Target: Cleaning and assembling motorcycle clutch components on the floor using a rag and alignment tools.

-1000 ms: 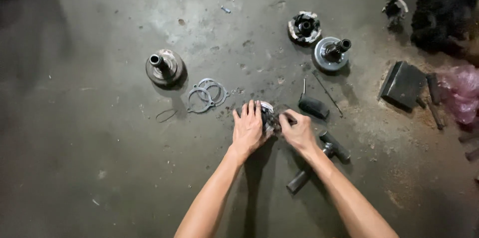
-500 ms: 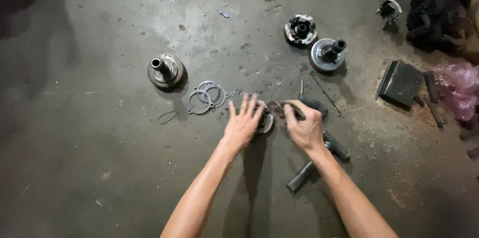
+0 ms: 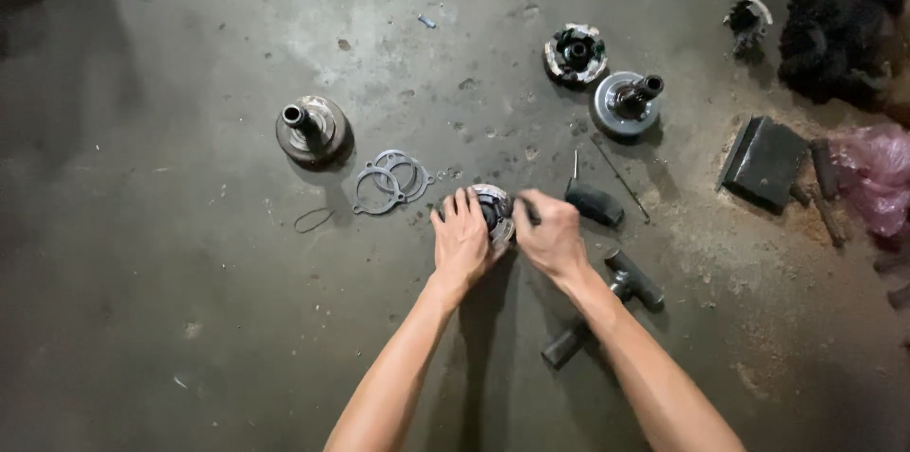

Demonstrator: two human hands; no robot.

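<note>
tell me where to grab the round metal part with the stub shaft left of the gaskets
Probably best by the stub shaft: it stands upright from the flanged hub, so fingers can pinch it from straight above. The wide flange sits flat on the concrete floor, leaving little edge to get under.

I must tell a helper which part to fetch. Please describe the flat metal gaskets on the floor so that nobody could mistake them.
On the grey concrete floor, find the left hand. Just left of it, below-right of the round hub with an upright shaft, lie the flat gaskets. Only they are thin, overlapping rings lying flat; the other parts stand thick.
</note>
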